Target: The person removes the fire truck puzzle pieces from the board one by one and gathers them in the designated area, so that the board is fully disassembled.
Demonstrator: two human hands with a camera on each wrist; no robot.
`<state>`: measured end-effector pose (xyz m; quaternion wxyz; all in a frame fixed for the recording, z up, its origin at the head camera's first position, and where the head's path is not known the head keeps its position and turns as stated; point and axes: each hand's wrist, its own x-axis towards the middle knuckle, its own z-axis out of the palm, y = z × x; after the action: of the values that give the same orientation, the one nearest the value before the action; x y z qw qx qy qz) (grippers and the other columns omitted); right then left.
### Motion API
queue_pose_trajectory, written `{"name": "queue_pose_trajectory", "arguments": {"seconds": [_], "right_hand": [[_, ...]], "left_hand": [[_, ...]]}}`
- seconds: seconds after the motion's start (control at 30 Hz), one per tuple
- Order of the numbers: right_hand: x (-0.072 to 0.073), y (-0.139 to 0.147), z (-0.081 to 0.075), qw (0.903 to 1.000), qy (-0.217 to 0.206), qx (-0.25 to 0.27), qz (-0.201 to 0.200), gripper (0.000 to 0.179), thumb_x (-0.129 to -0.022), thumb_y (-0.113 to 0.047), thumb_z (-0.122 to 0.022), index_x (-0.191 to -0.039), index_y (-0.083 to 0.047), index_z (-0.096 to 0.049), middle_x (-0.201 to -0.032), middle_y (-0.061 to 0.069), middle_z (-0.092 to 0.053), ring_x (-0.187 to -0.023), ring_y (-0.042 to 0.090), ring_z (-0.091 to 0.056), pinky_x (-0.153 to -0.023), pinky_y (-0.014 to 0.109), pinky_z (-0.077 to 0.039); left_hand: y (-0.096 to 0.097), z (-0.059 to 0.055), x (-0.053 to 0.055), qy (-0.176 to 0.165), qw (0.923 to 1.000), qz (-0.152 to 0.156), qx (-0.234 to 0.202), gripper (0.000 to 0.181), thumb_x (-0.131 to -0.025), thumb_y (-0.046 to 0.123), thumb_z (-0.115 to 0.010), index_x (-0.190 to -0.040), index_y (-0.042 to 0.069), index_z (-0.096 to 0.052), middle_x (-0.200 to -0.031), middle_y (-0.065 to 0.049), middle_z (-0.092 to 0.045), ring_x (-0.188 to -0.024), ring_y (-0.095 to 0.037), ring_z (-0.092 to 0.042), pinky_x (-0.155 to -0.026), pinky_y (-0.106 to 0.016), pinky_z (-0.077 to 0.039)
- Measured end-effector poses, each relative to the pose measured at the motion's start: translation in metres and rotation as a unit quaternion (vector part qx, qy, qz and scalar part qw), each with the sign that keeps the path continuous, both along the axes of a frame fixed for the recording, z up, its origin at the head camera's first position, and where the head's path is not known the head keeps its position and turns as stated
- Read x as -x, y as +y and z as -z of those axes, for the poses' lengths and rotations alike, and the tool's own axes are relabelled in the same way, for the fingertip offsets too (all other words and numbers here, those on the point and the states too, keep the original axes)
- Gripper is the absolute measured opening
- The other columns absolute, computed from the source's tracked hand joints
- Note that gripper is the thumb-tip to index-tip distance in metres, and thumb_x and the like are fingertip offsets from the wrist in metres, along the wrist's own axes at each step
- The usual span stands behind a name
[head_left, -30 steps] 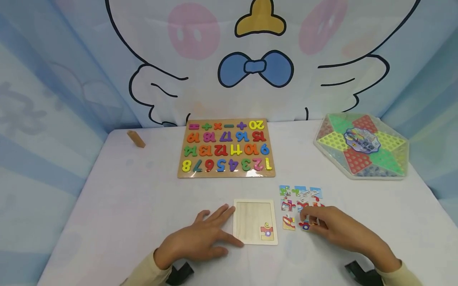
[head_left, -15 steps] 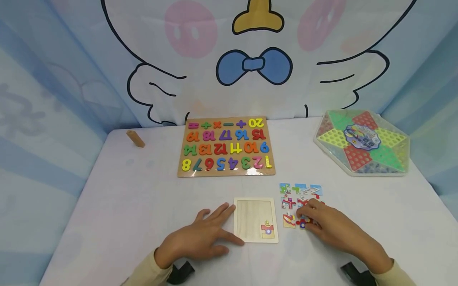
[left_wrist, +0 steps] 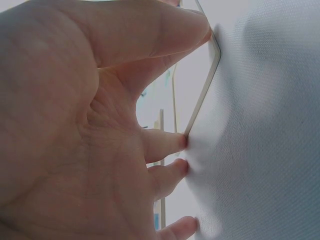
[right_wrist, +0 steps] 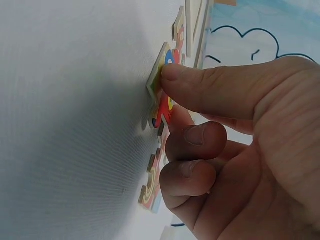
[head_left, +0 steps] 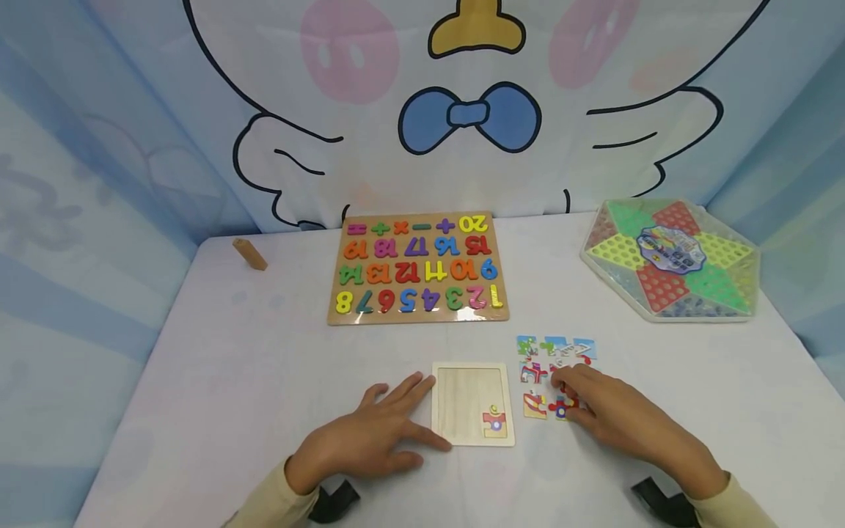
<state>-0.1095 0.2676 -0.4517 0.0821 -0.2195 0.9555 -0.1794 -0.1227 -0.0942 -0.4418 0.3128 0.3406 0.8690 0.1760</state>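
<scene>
In the head view, my left hand (head_left: 376, 433) lies with fingers spread, its fingertips and thumb touching the left edge of a shallow wooden puzzle tray (head_left: 462, 396). One jigsaw piece (head_left: 494, 423) sits in the tray's lower right corner. To the right of the tray, my right hand (head_left: 620, 411) pinches a red and blue jigsaw piece (head_left: 561, 408) between thumb and fingers. The right wrist view shows the thumb on this piece's edge, close to the cloth; the index fingertip is partly hidden. Several other loose pieces (head_left: 535, 405) lie in rows beside it, some covered by the hand.
A number board (head_left: 419, 271) with coloured numerals lies behind the tray. At the back right is a hexagonal board-game box (head_left: 670, 260). A small wooden block (head_left: 250, 254) stands at the back left, and a printed curtain (head_left: 475, 169) hangs behind the table.
The right hand and the red and blue jigsaw piece have shifted slightly left, close to the neighbouring loose piece. My left hand stays at the tray. The head view has tilted a little.
</scene>
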Motion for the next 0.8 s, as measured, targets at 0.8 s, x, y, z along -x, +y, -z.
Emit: {"name": "queue_pose_trajectory", "arguments": {"seconds": [0.8], "right_hand": [[-0.0063,-0.0005,0.0047,0.9992,0.039,0.001,0.004,0.036,-0.086,-0.009,-0.08,-0.118,-0.013,-0.062,-0.094,-0.014,-0.052,-0.083,0.004,-0.049,-0.073,0.034,-0.05]], "left_hand": [[0.0004,-0.001,-0.0007,0.005,1.0,0.002,-0.002,0.036,-0.095,0.03,-0.073,-0.125,0.049,-0.07,-0.171,-0.005,-0.016,-0.157,-0.028,-0.006,-0.117,-0.065,-0.015]]}}
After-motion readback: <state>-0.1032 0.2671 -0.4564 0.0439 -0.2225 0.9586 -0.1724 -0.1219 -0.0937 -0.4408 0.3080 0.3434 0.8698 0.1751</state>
